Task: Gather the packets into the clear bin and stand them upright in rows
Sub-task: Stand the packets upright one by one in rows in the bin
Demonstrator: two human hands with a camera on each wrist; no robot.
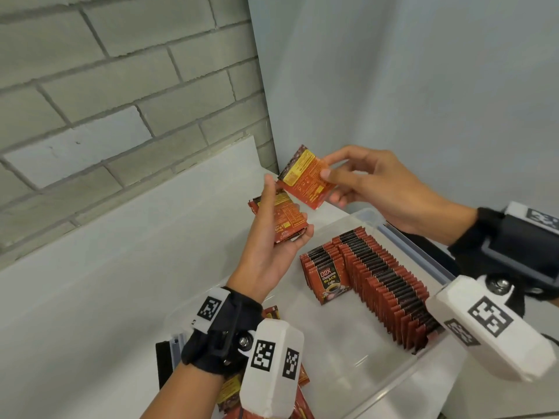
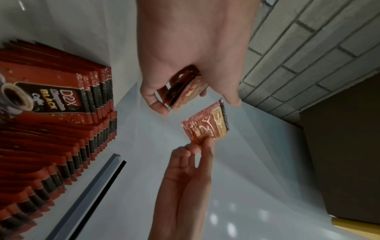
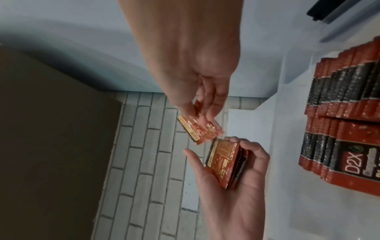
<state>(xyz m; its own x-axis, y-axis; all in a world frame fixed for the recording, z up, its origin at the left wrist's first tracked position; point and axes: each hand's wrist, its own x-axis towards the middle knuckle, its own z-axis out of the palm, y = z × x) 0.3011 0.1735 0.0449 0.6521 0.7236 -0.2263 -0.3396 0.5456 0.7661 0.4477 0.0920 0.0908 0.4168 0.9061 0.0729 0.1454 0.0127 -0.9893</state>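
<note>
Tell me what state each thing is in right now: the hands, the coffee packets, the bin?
Left hand: cradles a small stack of packets, thumb raised.
Right hand: pinches a single packet, printed back up, just above the stack.
Long row of packets: upright in the clear bin.
Short row: upright beside it, front label showing.
Loose packets: lying near the left wrist, mostly hidden.

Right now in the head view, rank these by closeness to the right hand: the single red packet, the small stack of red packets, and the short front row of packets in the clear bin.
1. Single red packet, pinched by the right hand.
2. Small stack of red packets, just left, in the left hand.
3. Short front row, lower down inside the clear bin.
</note>
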